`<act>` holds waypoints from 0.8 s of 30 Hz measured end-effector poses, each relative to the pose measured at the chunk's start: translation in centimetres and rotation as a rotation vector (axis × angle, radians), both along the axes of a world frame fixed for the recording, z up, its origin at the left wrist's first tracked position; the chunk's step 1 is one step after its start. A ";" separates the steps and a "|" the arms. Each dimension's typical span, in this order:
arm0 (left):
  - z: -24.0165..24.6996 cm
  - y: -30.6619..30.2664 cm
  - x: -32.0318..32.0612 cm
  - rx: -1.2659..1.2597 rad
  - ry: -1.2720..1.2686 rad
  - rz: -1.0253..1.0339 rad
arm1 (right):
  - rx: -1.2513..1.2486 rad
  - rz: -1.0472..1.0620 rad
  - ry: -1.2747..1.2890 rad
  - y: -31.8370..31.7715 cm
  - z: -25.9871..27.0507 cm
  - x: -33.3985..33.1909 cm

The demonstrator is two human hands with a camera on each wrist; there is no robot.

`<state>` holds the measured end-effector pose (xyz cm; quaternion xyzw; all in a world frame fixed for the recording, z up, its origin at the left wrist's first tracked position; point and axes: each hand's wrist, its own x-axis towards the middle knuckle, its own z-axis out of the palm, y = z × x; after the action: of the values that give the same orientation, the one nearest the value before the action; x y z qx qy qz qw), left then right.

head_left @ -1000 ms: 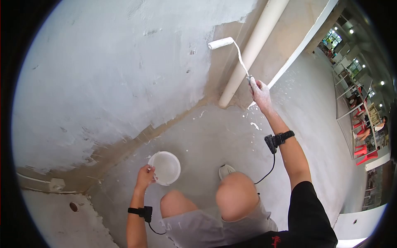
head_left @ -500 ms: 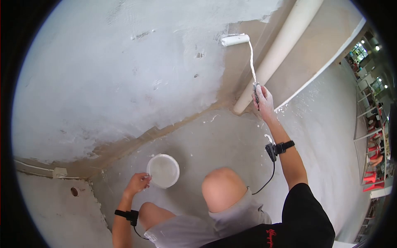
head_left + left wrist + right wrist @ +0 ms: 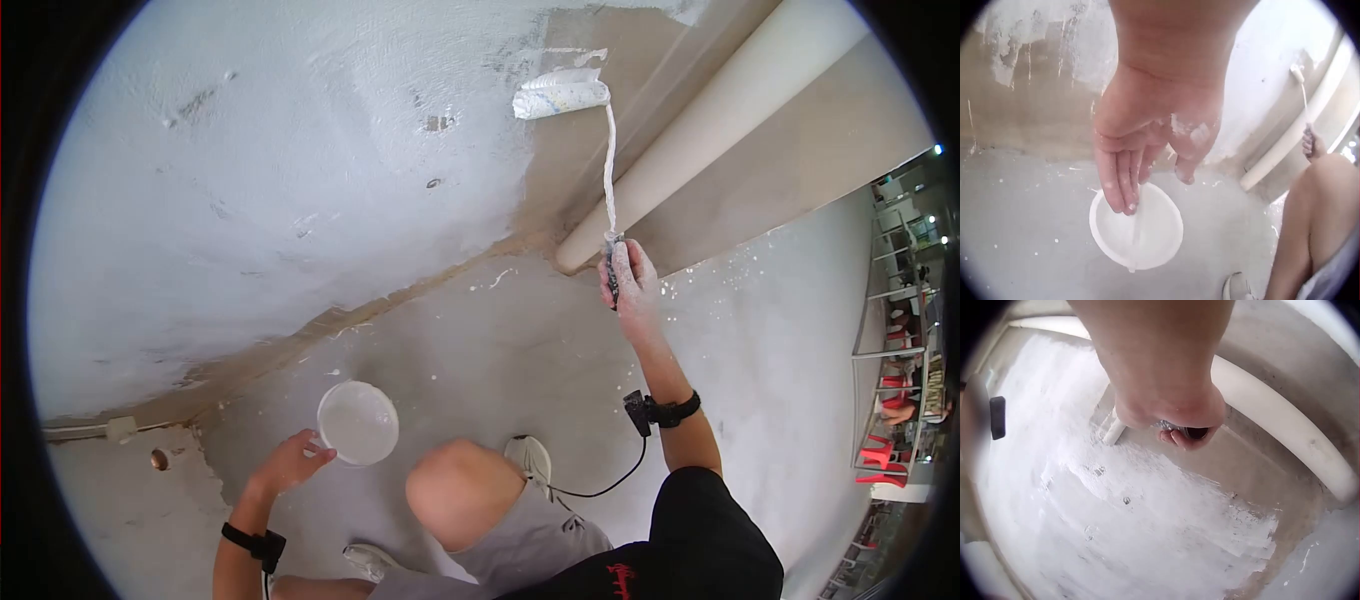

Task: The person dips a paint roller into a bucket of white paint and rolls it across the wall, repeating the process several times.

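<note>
My right hand [image 3: 630, 280] grips the dark handle of a paint roller [image 3: 560, 95] in the head view. The white-coated roller lies against the wall, at the border between white paint and bare brown surface. In the right wrist view my fingers [image 3: 1179, 439] curl round the handle's end, and the wrist hides most of the tool. At lower left, my left hand [image 3: 290, 462] is at the rim of a white bucket [image 3: 358, 424]. The left wrist view shows its paint-flecked fingers [image 3: 1116, 181] at the bucket's thin white handle [image 3: 1135, 244], with whitish paint inside.
A thick pale pipe [image 3: 700, 150] rises in the corner beside the roller. The grey floor [image 3: 480, 350] carries paint drips. My bent knee [image 3: 460, 490] and shoe [image 3: 530, 460] are right of the bucket. Red chairs [image 3: 880, 450] and metal frames stand far right.
My right hand has swung the roller against the wall, and fresh white streaks show above it. The left hand and bucket have shifted left in view as the head turned; my legs have moved.
</note>
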<state>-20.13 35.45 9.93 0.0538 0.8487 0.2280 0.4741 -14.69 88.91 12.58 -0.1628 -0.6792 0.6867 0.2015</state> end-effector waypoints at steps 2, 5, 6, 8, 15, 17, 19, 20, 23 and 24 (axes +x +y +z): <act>0.0 0.0 1.1 -0.119 0.159 -0.075 | 0.010 -0.008 0.018 -0.5 0.4 0.0; -1.5 -2.0 1.4 -0.040 0.170 -0.029 | 0.026 -0.030 0.073 -1.3 2.3 -0.5; -2.0 -2.6 1.5 -0.029 0.184 -0.025 | 0.031 -0.048 0.094 -1.5 3.5 -0.6; -2.7 -3.4 1.2 0.068 0.255 -0.057 | -0.002 -0.025 0.139 -1.6 6.0 -1.1; -3.2 -2.7 1.0 0.114 0.273 0.046 | -0.049 0.024 0.100 -0.6 2.8 -1.1; -1.3 -1.3 1.6 0.164 0.223 0.133 | -0.007 -0.003 -0.032 -0.3 -0.1 -0.2; -2.4 -1.6 1.8 0.232 0.238 0.137 | -0.002 -0.011 -0.066 -0.6 -3.0 0.6; -2.7 -1.6 1.8 0.304 0.255 0.137 | 0.005 -0.021 -0.097 -0.7 -4.4 0.8; -1.4 0.1 1.6 0.194 0.321 0.091 | 0.035 -0.050 -0.118 -1.2 -7.8 1.4; -1.5 0.2 1.8 0.196 0.324 0.091 | 0.010 -0.049 -0.092 -1.4 -8.2 1.4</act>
<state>-18.35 35.66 8.40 0.0974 0.8893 0.3188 0.3129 -13.26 87.51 4.34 -0.2097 -0.6869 0.6700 0.1879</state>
